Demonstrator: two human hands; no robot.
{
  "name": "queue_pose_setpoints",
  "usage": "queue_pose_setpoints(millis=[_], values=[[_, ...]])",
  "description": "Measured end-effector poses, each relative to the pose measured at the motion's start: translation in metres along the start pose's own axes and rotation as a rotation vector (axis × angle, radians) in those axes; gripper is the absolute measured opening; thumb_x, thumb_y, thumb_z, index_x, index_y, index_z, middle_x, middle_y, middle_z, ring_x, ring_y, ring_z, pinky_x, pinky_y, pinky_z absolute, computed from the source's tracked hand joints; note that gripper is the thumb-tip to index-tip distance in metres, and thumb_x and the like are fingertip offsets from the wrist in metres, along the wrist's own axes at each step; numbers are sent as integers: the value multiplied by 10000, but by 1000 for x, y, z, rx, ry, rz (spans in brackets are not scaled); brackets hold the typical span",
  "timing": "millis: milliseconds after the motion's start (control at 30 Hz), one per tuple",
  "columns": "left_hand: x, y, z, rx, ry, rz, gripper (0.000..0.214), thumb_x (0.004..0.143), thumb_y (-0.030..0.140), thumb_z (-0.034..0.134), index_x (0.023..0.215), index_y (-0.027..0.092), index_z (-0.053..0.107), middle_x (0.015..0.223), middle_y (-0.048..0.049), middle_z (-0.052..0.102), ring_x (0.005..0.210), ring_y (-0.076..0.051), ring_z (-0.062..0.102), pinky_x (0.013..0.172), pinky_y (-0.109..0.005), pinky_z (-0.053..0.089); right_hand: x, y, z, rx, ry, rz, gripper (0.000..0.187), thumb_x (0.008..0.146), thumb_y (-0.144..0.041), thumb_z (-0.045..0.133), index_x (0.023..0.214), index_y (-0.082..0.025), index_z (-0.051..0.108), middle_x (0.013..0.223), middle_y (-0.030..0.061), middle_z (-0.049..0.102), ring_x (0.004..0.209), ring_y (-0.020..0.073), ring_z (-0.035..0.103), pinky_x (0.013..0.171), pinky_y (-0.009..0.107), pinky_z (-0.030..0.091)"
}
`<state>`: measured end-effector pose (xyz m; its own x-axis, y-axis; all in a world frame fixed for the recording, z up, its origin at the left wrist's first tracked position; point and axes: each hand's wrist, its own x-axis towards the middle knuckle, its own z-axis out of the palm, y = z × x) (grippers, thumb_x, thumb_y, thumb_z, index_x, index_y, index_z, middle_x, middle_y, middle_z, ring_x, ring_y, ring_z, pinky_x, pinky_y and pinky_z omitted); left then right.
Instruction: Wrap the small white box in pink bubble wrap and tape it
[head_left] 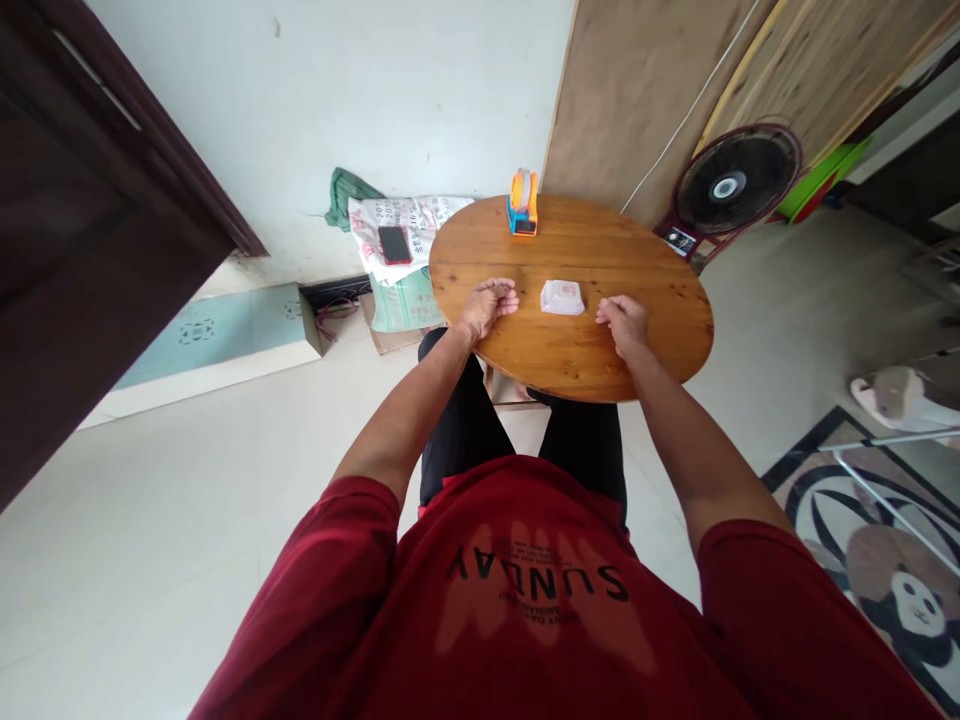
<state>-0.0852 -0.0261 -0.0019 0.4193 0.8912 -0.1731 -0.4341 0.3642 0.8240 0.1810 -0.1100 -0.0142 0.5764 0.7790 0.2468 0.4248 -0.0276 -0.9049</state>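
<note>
Pale wall and brown board (pixel 592 110) stand behind an oval wooden table (pixel 637 250), its far edge close to them and its near edge toward the person's dark trousers (pixel 585 435). A small whitish packet (pixel 562 297) with a faint red mark lies flat near the middle of the top, well inside the rim all round. Bare wood runs on both sides of it, with a wider stretch toward the right end.

Both hands are apart from each other and from the packet. The left hand (pixel 491 305) rests by the near-left edge, its fingers loosely bent; the right hand (pixel 625 320) is on the other side, somewhat nearer the packet, its fingers curled inward. Whether either closes on anything, I cannot tell. Each forearm crosses the near edge.

An orange and blue tape dispenser (pixel 523 205) stands upright by the far edge, well apart from both hands. Past the left edge, a phone (pixel 395 245) lies on a white printed sack (pixel 435 215); beyond the far-right edge stands a fan (pixel 739 185).
</note>
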Motion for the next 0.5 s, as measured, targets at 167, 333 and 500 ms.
queue_pose_setpoints(millis=[167,333,500], values=[[3,-2,0,-2,-7,-16,44,855,108,608,855,152,603,665,24,627,605,-78,623,711,-222,517,0,-1,-1,2,13,14,138,808,-291,637,703,-208,608,644,-26,642,591,116,606,614,254,466],[3,-4,-2,-24,-23,-10,105,889,74,536,871,149,608,697,12,631,622,-77,618,765,-246,532,2,1,2,8,16,20,129,805,-279,628,696,-212,605,646,-22,629,578,117,587,632,270,465],[2,-6,0,-14,-10,0,100,904,84,537,866,152,602,703,1,619,653,-92,614,807,-269,530,1,-2,4,4,6,31,148,799,-302,639,682,-227,587,652,-11,624,593,136,577,673,310,485]])
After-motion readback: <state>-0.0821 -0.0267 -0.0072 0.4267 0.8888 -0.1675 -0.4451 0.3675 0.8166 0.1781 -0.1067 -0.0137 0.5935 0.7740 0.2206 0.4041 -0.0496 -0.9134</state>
